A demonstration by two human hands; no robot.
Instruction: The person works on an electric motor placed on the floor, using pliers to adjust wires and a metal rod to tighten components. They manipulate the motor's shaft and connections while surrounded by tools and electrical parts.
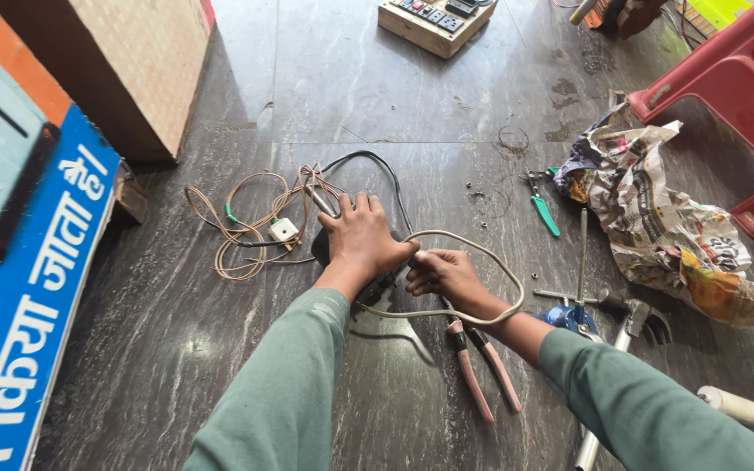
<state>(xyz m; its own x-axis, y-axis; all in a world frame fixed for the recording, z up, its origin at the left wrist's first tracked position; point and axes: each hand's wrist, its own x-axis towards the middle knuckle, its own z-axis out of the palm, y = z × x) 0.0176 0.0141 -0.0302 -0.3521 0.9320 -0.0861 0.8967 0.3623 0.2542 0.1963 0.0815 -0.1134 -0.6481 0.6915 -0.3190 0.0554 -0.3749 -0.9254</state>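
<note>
My left hand [361, 237] presses down flat on a dark device [321, 249] lying on the floor, which is mostly hidden under the palm. My right hand [447, 275] is closed beside it, gripping the device's edge, and a beige cable [473, 249] loops over my wrist. A black cord [368, 159] runs away from the device toward the back. Thin copper-coloured wires [242, 222] with a small white connector [284, 229] lie tangled just left of my left hand. Pink-handled pliers [480, 371] rest on the floor below my right forearm.
Crumpled newspaper [665, 218] and a red plastic stool [735, 96] are at right. A green-handled cutter [543, 212], a hammer [630, 323] and a blue tool [569, 316] lie near my right arm. A wooden switchboard [434, 22] sits at the back. A cardboard box [133, 70] and a sign [28, 262] stand left.
</note>
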